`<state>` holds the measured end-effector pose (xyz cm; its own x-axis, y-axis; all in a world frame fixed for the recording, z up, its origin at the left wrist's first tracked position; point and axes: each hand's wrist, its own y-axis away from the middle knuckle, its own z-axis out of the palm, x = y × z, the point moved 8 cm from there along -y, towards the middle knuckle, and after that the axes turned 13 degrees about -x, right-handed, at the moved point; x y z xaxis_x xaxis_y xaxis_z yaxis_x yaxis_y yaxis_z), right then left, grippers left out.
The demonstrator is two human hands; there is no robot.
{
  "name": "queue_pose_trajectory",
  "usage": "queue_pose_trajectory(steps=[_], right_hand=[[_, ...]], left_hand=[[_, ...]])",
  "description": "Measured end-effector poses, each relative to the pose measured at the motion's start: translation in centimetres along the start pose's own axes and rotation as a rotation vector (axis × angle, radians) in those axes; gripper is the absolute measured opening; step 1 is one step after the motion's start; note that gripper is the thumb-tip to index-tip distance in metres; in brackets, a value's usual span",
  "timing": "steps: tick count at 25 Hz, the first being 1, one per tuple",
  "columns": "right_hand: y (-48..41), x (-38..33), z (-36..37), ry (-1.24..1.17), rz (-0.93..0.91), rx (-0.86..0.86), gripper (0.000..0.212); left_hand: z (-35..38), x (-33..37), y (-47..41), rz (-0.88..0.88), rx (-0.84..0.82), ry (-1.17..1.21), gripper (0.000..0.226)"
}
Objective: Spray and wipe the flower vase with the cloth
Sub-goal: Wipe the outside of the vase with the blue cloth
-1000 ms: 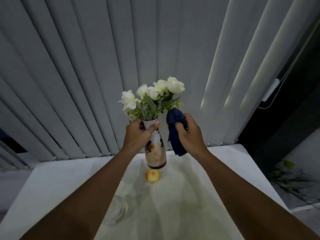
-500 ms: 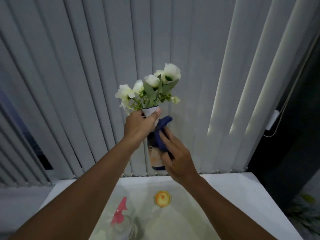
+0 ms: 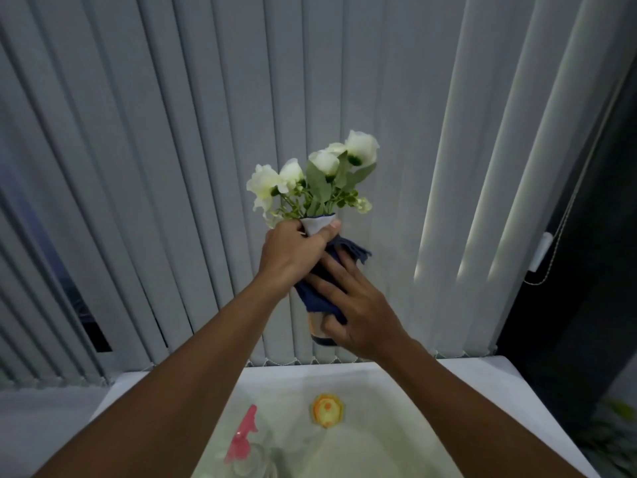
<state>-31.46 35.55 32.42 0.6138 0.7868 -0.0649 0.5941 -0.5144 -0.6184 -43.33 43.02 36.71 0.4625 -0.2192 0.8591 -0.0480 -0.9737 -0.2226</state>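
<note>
I hold the flower vase (image 3: 317,226) up in the air above the table, tilted a little to the right, with white flowers (image 3: 312,174) sticking out of its white rim. My left hand (image 3: 293,257) grips the vase just below the rim. My right hand (image 3: 358,308) presses a dark blue cloth (image 3: 317,298) flat against the vase's body, covering most of it; only the rim and a patterned lower part show. The spray bottle (image 3: 244,439), clear with a pink trigger head, stands on the table near the bottom edge.
A white table (image 3: 379,408) lies below my arms, with a small yellow-orange round thing (image 3: 326,410) on it. Grey vertical blinds (image 3: 172,167) hang right behind the vase. A dark opening and a blind cord are at the right.
The vase went from standing on the table to being held up in the air. My right hand moved the cloth from beside the vase onto its body and spread it downward.
</note>
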Motion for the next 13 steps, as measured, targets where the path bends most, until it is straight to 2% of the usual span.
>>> queue_pose_trajectory(steps=[4, 6, 8, 10, 13], right_hand=[[4.8, -0.2, 2.9, -0.01, -0.238, -0.142, 0.042], [7.6, 0.5, 3.7, -0.018, -0.251, -0.176, 0.044], [8.3, 1.4, 3.1, -0.09, -0.195, -0.101, 0.052], [6.9, 2.2, 1.8, -0.246, -0.061, 0.019, 0.059], [3.4, 3.6, -0.4, -0.412, 0.133, 0.162, 0.058]], left_hand=[[-0.6, 0.1, -0.1, 0.018, 0.005, 0.047, 0.052], [-0.9, 0.0, -0.2, 0.022, -0.016, 0.051, 0.046], [-1.1, 0.3, -0.2, 0.041, -0.033, 0.068, 0.046], [-0.9, 1.1, -0.3, 0.055, -0.064, 0.076, 0.051], [0.0, 2.0, -0.3, 0.081, -0.15, 0.079, 0.055]])
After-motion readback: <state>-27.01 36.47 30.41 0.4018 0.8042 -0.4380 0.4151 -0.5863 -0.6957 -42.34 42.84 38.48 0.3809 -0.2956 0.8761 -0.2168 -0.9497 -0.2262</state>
